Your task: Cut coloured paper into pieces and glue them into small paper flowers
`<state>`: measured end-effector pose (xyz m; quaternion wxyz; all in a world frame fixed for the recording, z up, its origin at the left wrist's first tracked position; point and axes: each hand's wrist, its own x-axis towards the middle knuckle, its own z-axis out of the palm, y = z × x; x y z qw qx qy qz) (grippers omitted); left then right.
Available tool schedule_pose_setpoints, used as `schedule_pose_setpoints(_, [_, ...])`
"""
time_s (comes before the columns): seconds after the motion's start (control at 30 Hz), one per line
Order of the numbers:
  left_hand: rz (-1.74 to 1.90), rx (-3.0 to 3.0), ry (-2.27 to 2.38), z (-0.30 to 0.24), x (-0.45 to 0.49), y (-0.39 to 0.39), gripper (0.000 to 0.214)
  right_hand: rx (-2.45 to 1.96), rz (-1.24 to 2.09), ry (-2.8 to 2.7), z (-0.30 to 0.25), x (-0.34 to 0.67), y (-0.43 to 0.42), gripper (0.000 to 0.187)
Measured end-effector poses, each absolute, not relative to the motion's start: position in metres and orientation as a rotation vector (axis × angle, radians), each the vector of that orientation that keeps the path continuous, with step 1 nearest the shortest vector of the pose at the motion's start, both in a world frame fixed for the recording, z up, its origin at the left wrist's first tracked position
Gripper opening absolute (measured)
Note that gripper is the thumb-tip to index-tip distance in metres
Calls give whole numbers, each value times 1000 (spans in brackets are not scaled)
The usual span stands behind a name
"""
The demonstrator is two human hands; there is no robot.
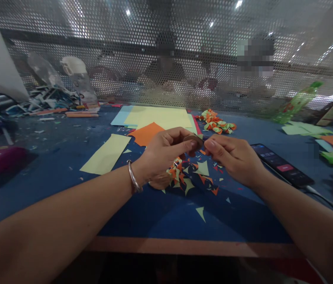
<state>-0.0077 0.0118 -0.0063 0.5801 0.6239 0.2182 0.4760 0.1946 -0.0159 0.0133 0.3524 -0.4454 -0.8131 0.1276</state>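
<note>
Both hands meet above the middle of the blue table. My left hand (pixel 169 152), a silver bangle at its wrist, pinches a small brown disc-like piece (pixel 195 139) between thumb and fingers. My right hand (pixel 233 156) is closed close beside it, around a thin dark tool (pixel 205 138) whose tip points at the disc; its kind is too small to tell. Pale green and orange paper scraps (pixel 203 169) with curved cut edges lie below the hands. Under my left wrist sits a tan rounded piece (pixel 160 180), partly hidden. An orange sheet (pixel 145 133) lies behind my left hand.
Yellow sheets (pixel 159 115) are stacked at the back, near a pile of orange and green paper bits (pixel 218 123). A pale strip (pixel 106 154) lies left. On the right are a cabled phone (pixel 284 165) and green bottle (pixel 298 103). A perforated screen (pixel 119 67) stands behind.
</note>
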Motion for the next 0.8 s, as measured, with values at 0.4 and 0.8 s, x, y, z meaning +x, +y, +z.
schedule_pose_setpoints(0.4, [1097, 1395, 526, -5, -7, 11, 13, -1178, 409, -2101, 16, 195, -17, 51])
schedule_pose_setpoints(0.8, [1092, 1392, 512, -8, -8, 13, 14, -1181, 427, -2102, 17, 195, -16, 52])
